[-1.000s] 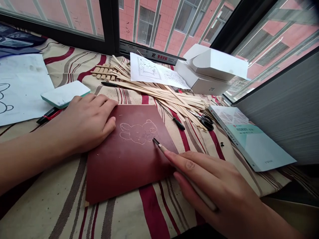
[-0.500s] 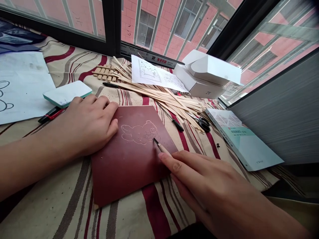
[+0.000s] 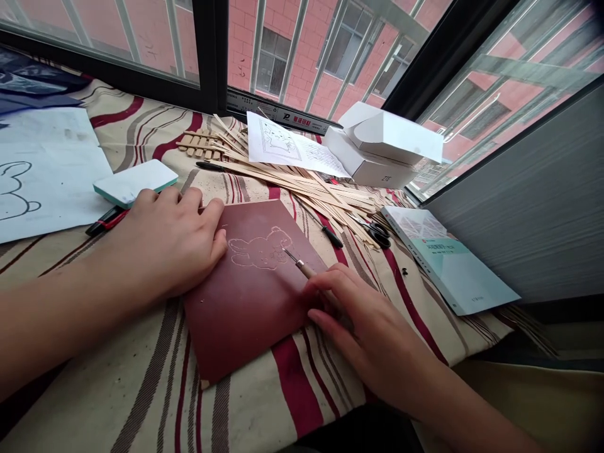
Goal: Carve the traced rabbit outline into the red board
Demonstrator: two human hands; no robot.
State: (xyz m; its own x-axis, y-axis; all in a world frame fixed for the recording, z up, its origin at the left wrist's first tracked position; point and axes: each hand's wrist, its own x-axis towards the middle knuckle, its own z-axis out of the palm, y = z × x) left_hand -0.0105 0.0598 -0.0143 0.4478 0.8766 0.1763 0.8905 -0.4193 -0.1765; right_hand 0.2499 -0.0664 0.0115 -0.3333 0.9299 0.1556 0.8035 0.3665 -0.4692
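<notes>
The red board (image 3: 245, 321) lies on the striped cloth (image 3: 113, 390), between the two hands. A bunny (image 3: 257, 251) is drawn on it in thin, pale lines, near the far end. The left hand (image 3: 177, 242) lies palm down on the board's left side, with its fingers bent and its thumb on the red face. Its fingertips are hard to see, so I cannot tell if they grip the edge. The right hand (image 3: 361, 314) holds a thin tool (image 3: 306, 270) like a pen, with its fingers closed around the handle. The metal tip points at the right part of the bunny, but I cannot tell if it touches. Near the left hand are a white block (image 3: 136, 181), a black and red pen (image 3: 106, 221) and a big paper (image 3: 51, 167) with a black line drawing. Past the board is a messy pile of flat sticks (image 3: 287, 179), with a white sheet (image 3: 278, 143) on top. A black-handled tool (image 3: 333, 237) lies just beyond the board's right side. Scissors (image 3: 379, 234) sit by the sticks, close to a pale green book (image 3: 460, 270). A white box (image 3: 377, 154) stands near the window.
</notes>
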